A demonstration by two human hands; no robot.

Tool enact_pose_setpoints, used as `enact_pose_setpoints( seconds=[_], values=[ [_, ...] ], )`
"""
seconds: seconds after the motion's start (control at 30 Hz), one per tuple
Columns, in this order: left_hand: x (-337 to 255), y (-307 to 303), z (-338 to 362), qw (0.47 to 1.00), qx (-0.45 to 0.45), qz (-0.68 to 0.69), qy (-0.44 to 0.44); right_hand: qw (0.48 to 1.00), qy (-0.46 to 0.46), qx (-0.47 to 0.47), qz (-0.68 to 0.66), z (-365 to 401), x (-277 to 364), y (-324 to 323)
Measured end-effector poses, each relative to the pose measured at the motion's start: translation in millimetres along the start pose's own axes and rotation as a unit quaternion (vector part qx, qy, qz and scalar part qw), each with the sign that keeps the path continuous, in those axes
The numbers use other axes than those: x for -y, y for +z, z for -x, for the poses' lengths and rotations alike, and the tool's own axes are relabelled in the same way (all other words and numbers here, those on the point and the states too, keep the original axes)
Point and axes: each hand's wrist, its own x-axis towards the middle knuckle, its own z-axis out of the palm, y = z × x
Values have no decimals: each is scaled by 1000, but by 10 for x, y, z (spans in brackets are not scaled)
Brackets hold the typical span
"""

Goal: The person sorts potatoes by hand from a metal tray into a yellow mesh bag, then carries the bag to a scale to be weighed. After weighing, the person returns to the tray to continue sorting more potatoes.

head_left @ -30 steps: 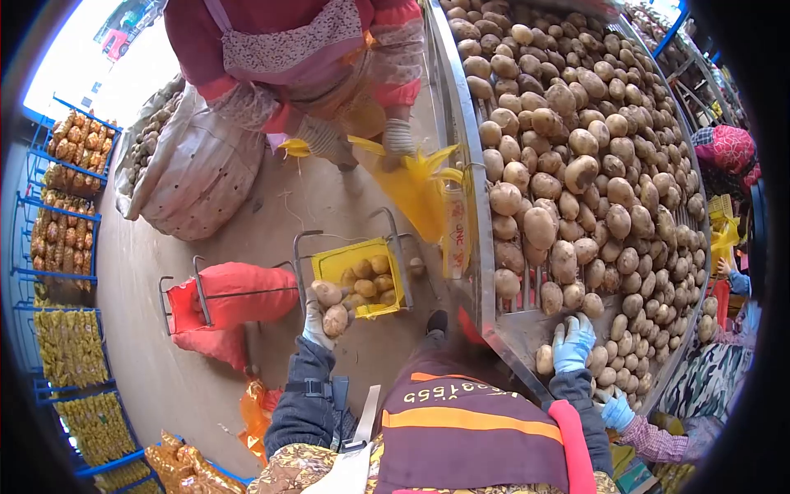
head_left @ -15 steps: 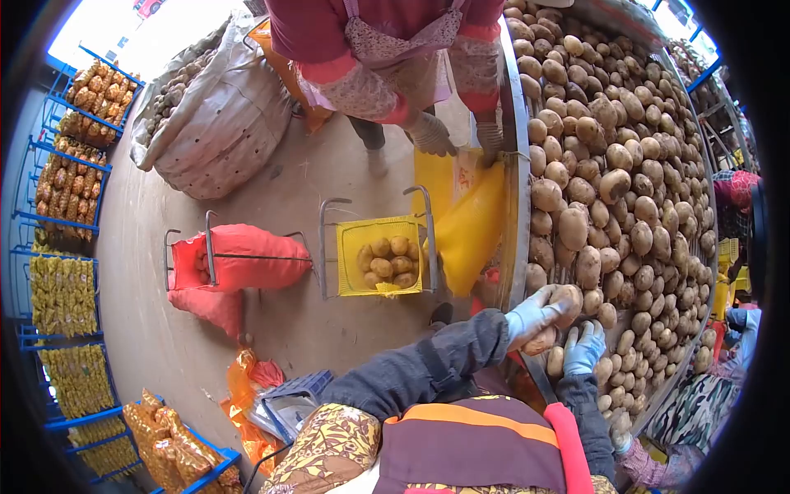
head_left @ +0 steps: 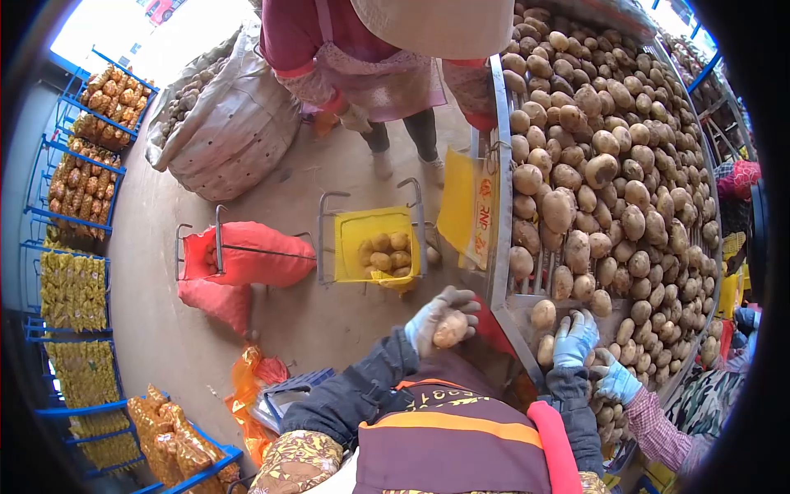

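My left hand (head_left: 440, 317), in a pale glove, is shut around a potato (head_left: 450, 330) and hovers over the floor just left of the sorting table's metal edge (head_left: 499, 247). My right hand (head_left: 573, 339), in a blue glove, rests on potatoes at the near end of the table, touching one potato (head_left: 546, 349). Ahead of my left hand stands a yellow mesh bag (head_left: 355, 229) held open on a metal frame, with several potatoes (head_left: 387, 251) inside it.
A person in a pink apron (head_left: 383, 70) stands across the floor. Another person's blue-gloved hand (head_left: 615, 380) reaches in at my right. A red mesh bag (head_left: 247, 255) hangs on a frame at left. A big sack (head_left: 222, 132) and blue racks of bagged potatoes (head_left: 78, 189) line the left side.
My left hand went from the yellow bag to the table, took a potato and has swung back left with it. My right hand stayed on the potatoes. The person opposite shifted.
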Motion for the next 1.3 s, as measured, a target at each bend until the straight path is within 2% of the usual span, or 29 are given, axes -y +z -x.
enact_pose_setpoints(
  seconds=[0.03, 0.07, 0.13, 0.17, 0.27, 0.3, 0.37, 0.53, 0.6, 0.67, 0.7, 0.73, 0.8, 0.87, 0.93, 1.0, 1.07, 1.13, 1.17, 1.2, 1.23, 1.27, 1.3],
  values=[
    [-145, -170, 180, 995, -73, 50, 55, 1000, 3, -1, 4, -9, 27, -19],
    [-326, -365, 306, 985, -124, 11, 123, 1000, 7, -2, 8, -17, 59, -43],
    [-677, -705, 445, 949, -165, -64, 260, 1000, 9, 3, 13, -34, 85, -64],
    [-885, -865, 467, 941, -160, -112, 277, 1000, 8, 5, 8, -31, 51, -42],
    [-1241, -1011, 350, 902, -236, -182, 312, 1000, -5, 1, 6, -96, 59, -69],
    [-1309, -1114, 304, 903, -235, -179, 311, 1000, 0, 17, 1, -123, 56, -73],
    [-1444, -1266, 252, 831, -338, -322, 304, 1000, -8, 16, -10, -178, 149, -119],
    [-1506, -1336, 695, 859, -321, -326, 231, 999, -19, 49, 7, -191, 88, -44],
    [-1528, -1400, 869, 889, -326, -288, 144, 995, -13, 101, -7, -237, -29, -24],
    [-1537, -1468, 979, 895, -325, -275, 130, 997, 41, 65, 5, -303, -41, -23],
    [-1546, -1503, 1017, 899, -332, -272, 91, 996, 78, 2, -31, -356, 27, -42],
    [-1554, -1535, 1047, 901, -338, -267, 52, 997, 77, 2, -27, -427, 100, -58],
    [-1568, -1623, 1097, 903, -337, -261, 44, 995, 3, -99, -11, -705, 720, -195],
    [-1582, -1796, 1126, 923, -291, -247, 46, 992, -66, -85, -70, -939, 1454, -198],
    [-1601, -1829, 1107, 919, -316, -230, 49, 974, -182, -41, -129, -1168, 2261, -179],
    [-1609, -1845, 1087, 924, -323, -199, 58, 946, -241, 20, -214, -1362, 2875, 36],
    [-1597, -1868, 1070, 922, -332, -189, 55, 922, -300, 60, -237, -1546, 3346, 364],
    [-1601, -1918, 1061, 920, -344, -181, 54, 905, -289, 108, -294, -1708, 3607, 858],
    [-1586, -1963, 1064, 936, -317, -148, 46, 902, -293, 111, -296, -1809, 3644, 1199],
    [-1573, -1986, 1048, 950, -289, -113, 38, 891, -238, 140, -360, -1911, 3663, 1570],
    [-1621, -1686, 1032, 921, -366, -131, 27, 872, -182, 171, -421, -1990, 3682, 1826],
    [-1575, -1731, 995, 920, -371, -121, 31, 868, -189, 180, -422, -2059, 3724, 1956],
    [-1525, -1820, 947, 940, -328, -85, 33, 826, -77, 255, -497, -2134, 3789, 2079]
  ],
)
